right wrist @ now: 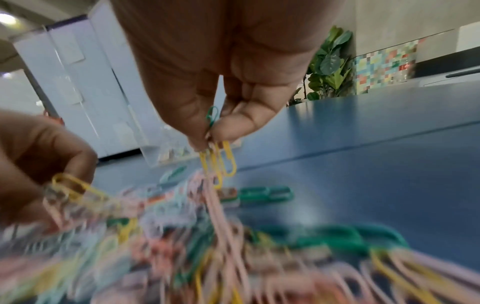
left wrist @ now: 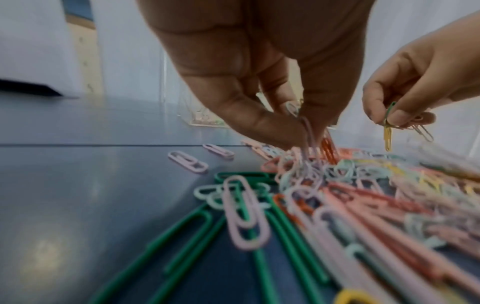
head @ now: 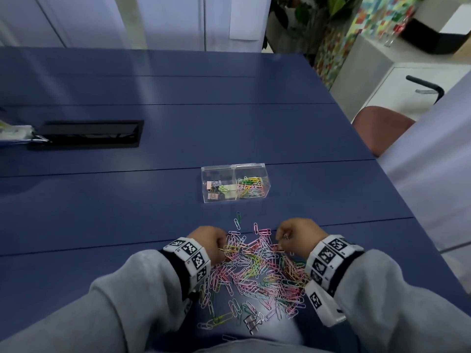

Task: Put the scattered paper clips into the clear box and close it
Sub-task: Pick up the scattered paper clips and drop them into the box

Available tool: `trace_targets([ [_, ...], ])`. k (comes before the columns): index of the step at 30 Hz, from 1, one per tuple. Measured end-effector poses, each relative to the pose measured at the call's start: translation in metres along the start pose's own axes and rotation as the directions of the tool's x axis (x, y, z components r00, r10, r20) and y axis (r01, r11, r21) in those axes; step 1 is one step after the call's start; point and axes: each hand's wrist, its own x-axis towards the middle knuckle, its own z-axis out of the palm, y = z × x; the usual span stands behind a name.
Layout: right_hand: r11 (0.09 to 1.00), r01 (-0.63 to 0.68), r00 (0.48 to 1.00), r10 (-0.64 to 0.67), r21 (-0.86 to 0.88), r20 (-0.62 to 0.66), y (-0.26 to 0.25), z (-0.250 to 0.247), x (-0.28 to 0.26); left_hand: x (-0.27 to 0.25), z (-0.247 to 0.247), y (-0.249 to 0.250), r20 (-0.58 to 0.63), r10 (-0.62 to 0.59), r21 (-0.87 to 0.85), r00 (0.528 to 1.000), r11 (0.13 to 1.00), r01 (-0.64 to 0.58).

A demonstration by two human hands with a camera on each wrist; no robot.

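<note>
A heap of coloured paper clips (head: 257, 273) lies on the blue table in front of me. My left hand (head: 212, 242) pinches a bunch of clips (left wrist: 311, 142) at the heap's left edge. At the heap's right edge my right hand (head: 293, 234) pinches several yellow, green and pink clips (right wrist: 221, 158) lifted just above the pile. The clear box (head: 235, 183) stands open farther back, with clips in its right compartment and binder clips in its left.
A few stray clips (head: 238, 221) lie between the heap and the box. A metal binder clip (head: 252, 323) sits at the heap's near edge. A black cable slot (head: 86, 135) is set in the table far left. A chair (head: 379, 126) stands at the right edge.
</note>
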Motion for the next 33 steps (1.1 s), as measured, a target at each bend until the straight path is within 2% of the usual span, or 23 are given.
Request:
trace_targets([
  [4,0.963,0.064,0.987,-0.023,0.263,-0.156,-0.011,-0.030,0.012,-0.003,-0.005,-0.007,-0.056,-0.032,-0.149,0.998,0.989,0.023],
  [7,0.866,0.158,0.945,0.007,0.475,-0.327,-0.024,-0.050,0.032,-0.008,-0.013,-0.012,-0.078,-0.038,-0.256,0.996,0.966,0.016],
  [9,0.827,0.206,0.903,0.045,0.524,-0.427,-0.032,-0.057,0.050,-0.012,-0.018,-0.015,-0.091,-0.046,-0.317,0.995,0.948,0.015],
  [11,0.825,0.227,0.873,0.063,0.517,-0.484,-0.040,-0.061,0.065,-0.015,-0.024,-0.018,-0.097,-0.061,-0.380,0.993,0.925,0.019],
  [13,0.852,0.226,0.870,0.042,0.472,-0.491,-0.048,-0.060,0.078,-0.017,-0.031,-0.020,-0.117,-0.079,-0.422,0.990,0.906,0.022],
  [17,0.944,0.140,0.912,-0.005,0.300,-0.411,-0.058,-0.052,0.094,-0.016,-0.048,-0.015,-0.204,-0.098,-0.475,0.974,0.880,-0.011],
  [22,0.957,0.134,0.945,-0.046,0.256,-0.324,-0.055,-0.047,0.096,0.012,-0.072,0.001,-0.330,-0.089,-0.513,0.940,0.853,-0.099],
  [29,0.940,0.184,0.932,-0.074,0.287,-0.354,-0.030,-0.049,0.074,0.067,-0.096,0.048,-0.467,-0.090,-0.444,0.879,0.884,-0.145],
  [33,0.951,0.170,0.944,-0.081,0.259,-0.321,-0.009,-0.043,0.057,0.087,-0.092,0.061,-0.438,-0.061,-0.315,0.897,0.945,-0.090],
])
